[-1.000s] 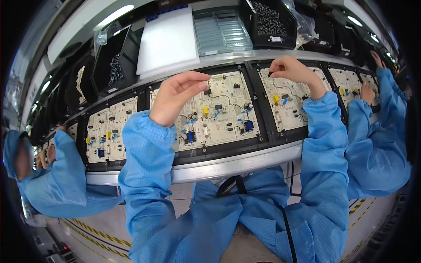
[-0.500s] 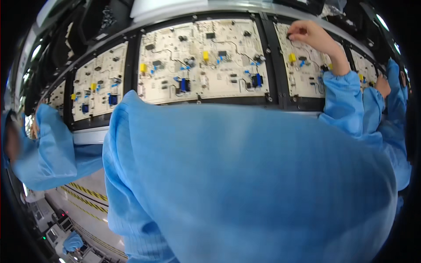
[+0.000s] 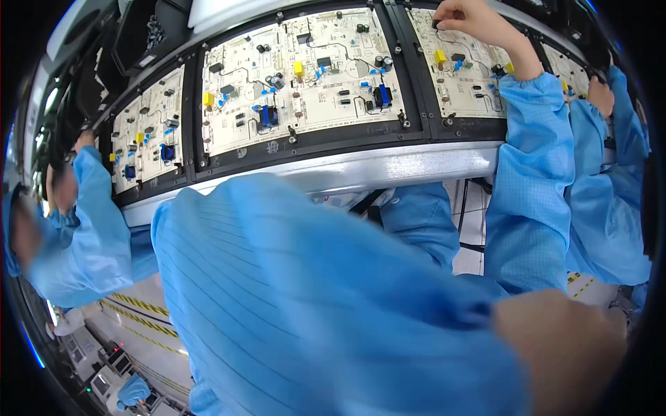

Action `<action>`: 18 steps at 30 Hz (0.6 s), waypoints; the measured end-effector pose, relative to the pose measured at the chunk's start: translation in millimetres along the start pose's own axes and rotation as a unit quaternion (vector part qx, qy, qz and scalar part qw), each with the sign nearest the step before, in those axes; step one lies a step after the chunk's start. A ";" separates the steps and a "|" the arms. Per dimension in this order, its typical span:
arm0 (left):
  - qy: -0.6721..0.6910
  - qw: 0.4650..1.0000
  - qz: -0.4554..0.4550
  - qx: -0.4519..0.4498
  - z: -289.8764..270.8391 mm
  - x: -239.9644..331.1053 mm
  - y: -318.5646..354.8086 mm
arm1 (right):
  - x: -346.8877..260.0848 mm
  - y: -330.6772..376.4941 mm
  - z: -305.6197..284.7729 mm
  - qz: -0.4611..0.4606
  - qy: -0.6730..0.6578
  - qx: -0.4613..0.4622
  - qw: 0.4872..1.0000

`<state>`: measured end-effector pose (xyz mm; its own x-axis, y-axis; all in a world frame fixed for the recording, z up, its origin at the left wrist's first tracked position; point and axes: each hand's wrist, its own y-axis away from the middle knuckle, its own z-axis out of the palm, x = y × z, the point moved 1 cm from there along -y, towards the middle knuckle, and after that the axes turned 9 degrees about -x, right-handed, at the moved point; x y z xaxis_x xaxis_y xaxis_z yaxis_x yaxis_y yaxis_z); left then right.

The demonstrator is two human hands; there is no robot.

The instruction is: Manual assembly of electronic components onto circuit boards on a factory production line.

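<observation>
Stretched out to the upper right, my right hand [image 3: 466, 19] has thumb and fingers pinched on a small dark component [image 3: 436, 24], over the upper-left part of a pale circuit board [image 3: 479, 90] in a black frame. Part of that component is covered by the fingers. My left arm bends across the front of my body in a blue sleeve [image 3: 298, 277]. At its end, my left hand [image 3: 562, 347] is a large smear at the lower right, its fingers not readable. Straight ahead lies another circuit board [image 3: 326, 111], bearing yellow, blue and black parts.
A black frame [image 3: 270, 145] and a metal rail [image 3: 416, 161] edge the boards. On the left is another board [image 3: 156, 121] beside a co-worker's sleeve [image 3: 97, 201]. Another co-worker's hand [image 3: 601, 97] works at the far right. Black bins [image 3: 163, 45] stand upper left.
My left arm has swung down, uncovering the metal rail, and its hand has come into view at lower right. My right hand keeps its pinch at the board. The boards sit higher in view.
</observation>
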<state>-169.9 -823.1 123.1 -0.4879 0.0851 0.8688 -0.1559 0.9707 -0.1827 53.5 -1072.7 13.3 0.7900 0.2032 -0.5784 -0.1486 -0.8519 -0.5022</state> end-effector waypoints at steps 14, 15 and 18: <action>-0.215 0.947 -0.145 0.187 -39.4 -128.5 10.6 | 3.4 8.2 8.9 0.432 0.168 -0.021 0.886; -0.223 0.938 -0.156 0.213 -48.5 -135.8 11.0 | 2.7 5.4 10.5 0.442 0.155 -0.010 0.883; -0.190 0.925 -0.150 0.294 -64.9 -151.1 18.3 | 2.1 -0.1 12.1 0.432 0.180 -0.019 0.884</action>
<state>-43.3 -803.6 18.3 -0.5960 -0.3622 0.7166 -0.7188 0.6385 -0.2751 48.0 -1066.4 4.3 0.5306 -0.6916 -0.4901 -0.7738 -0.6312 0.0531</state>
